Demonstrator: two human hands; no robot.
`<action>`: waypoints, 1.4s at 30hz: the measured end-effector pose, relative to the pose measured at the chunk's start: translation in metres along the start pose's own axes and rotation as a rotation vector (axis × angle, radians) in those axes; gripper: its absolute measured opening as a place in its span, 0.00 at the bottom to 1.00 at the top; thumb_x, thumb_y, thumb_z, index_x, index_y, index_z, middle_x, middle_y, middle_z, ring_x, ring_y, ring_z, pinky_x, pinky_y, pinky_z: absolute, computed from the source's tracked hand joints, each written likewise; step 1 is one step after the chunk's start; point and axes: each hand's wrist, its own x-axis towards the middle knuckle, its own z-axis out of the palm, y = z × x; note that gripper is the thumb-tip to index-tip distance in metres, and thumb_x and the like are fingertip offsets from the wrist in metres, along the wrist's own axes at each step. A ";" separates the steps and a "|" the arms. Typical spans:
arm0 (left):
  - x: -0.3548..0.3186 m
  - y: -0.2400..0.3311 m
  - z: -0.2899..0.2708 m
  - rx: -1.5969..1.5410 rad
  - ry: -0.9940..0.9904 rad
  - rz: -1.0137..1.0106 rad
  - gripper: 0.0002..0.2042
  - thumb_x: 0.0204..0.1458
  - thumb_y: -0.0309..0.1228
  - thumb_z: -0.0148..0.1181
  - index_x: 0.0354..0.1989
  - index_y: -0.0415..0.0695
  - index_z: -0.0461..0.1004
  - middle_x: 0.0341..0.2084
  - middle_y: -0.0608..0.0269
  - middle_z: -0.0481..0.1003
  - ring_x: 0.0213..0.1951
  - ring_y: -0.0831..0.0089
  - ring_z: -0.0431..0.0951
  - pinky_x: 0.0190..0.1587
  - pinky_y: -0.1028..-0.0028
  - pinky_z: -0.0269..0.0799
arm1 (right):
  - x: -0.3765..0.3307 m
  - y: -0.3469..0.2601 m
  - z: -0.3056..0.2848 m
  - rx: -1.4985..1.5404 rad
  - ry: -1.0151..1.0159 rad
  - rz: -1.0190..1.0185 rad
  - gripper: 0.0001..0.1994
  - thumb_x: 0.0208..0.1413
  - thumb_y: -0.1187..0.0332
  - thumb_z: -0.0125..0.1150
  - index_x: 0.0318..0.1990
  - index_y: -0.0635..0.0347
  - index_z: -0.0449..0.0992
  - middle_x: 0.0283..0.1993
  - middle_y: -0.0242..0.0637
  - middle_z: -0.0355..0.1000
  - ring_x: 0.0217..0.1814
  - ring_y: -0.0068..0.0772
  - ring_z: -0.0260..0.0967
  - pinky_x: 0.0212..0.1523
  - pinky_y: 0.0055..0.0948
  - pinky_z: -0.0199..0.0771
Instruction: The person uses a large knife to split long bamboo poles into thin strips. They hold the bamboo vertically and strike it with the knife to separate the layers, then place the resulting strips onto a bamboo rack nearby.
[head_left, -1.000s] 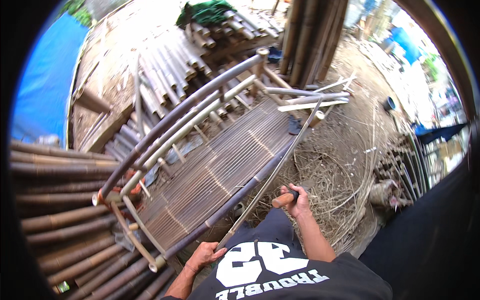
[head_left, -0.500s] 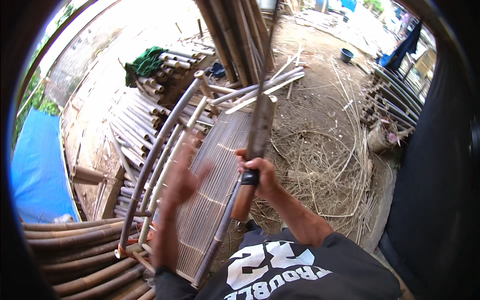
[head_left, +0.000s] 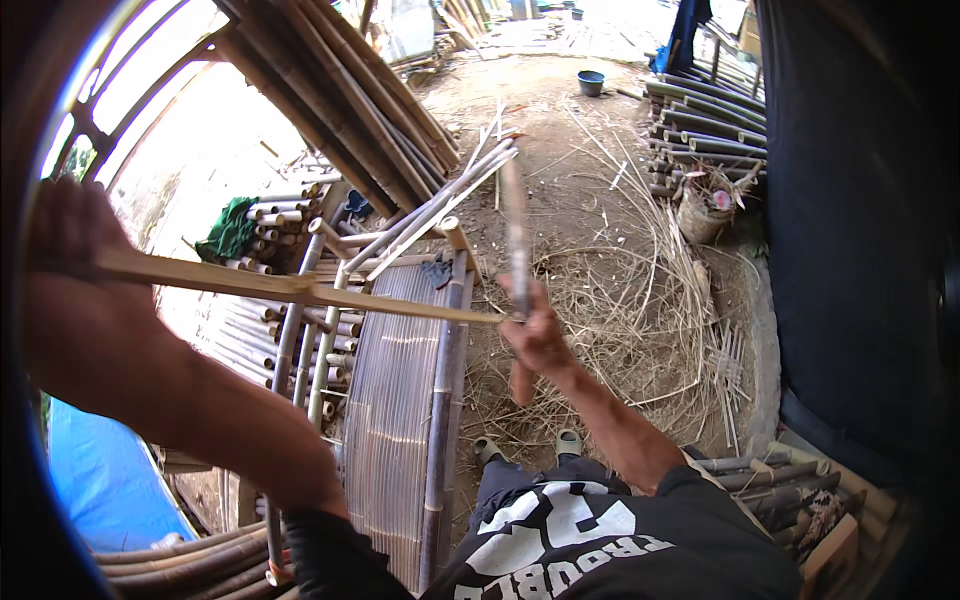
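Note:
A long split-bamboo strip [head_left: 390,303] with a raised node stretches across the view, over the bamboo bench. My left hand [head_left: 85,270], out at the far left and partly in shadow, is closed on one end of it. The strip's other end meets the knuckles of my right hand [head_left: 540,335] beside the blade. That right hand is wrapped round a machete, its blurred blade [head_left: 517,225] pointing up and away and its wooden handle [head_left: 521,383] showing below the fist. Whether the right fingers also pinch the strip I cannot tell.
The slatted bamboo bench [head_left: 390,420] stands left of my legs, a dark cloth [head_left: 437,271] at its far end. Bamboo shavings [head_left: 610,330] litter the ground. Tall poles [head_left: 335,100] lean behind; cut bamboo [head_left: 705,125] is stacked right, near a stump [head_left: 705,215] and black curtain [head_left: 850,250].
My left hand has gone from over the bench, empty, to the far left, and now holds the bamboo strip. The machete stays in my right hand. The view has turned rightward.

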 end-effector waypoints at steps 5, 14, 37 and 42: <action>-0.116 0.007 0.062 -0.708 0.107 -0.436 0.19 0.65 0.41 0.41 0.20 0.50 0.58 0.15 0.70 0.54 0.16 0.81 0.52 0.16 0.80 0.50 | -0.087 0.047 -0.136 -0.106 0.269 0.277 0.31 0.52 0.78 0.48 0.67 0.69 0.55 0.41 0.44 0.67 0.24 0.22 0.68 0.20 0.21 0.74; -0.197 -0.021 0.103 -0.824 -0.023 -0.249 0.17 0.66 0.38 0.36 0.22 0.52 0.56 0.21 0.69 0.56 0.17 0.82 0.49 0.16 0.83 0.46 | -0.195 0.047 -0.136 -0.185 0.519 0.452 0.13 0.61 0.70 0.48 0.51 0.63 0.68 0.26 0.34 0.68 0.22 0.25 0.70 0.22 0.26 0.72; -0.225 -0.001 0.102 -0.718 -0.108 -0.103 0.21 0.62 0.44 0.36 0.15 0.53 0.51 0.26 0.67 0.50 0.34 0.70 0.57 0.48 0.63 0.57 | -0.099 -0.092 -0.074 -0.749 0.121 -0.203 0.10 0.62 0.67 0.54 0.42 0.67 0.70 0.29 0.45 0.71 0.26 0.41 0.74 0.25 0.35 0.78; -0.239 0.026 0.113 -0.801 0.017 -0.163 0.17 0.60 0.39 0.36 0.17 0.52 0.49 0.24 0.66 0.51 0.30 0.73 0.56 0.41 0.66 0.54 | -0.094 -0.111 -0.064 -0.790 0.107 -0.338 0.09 0.60 0.70 0.56 0.45 0.63 0.71 0.32 0.46 0.73 0.26 0.39 0.75 0.24 0.33 0.75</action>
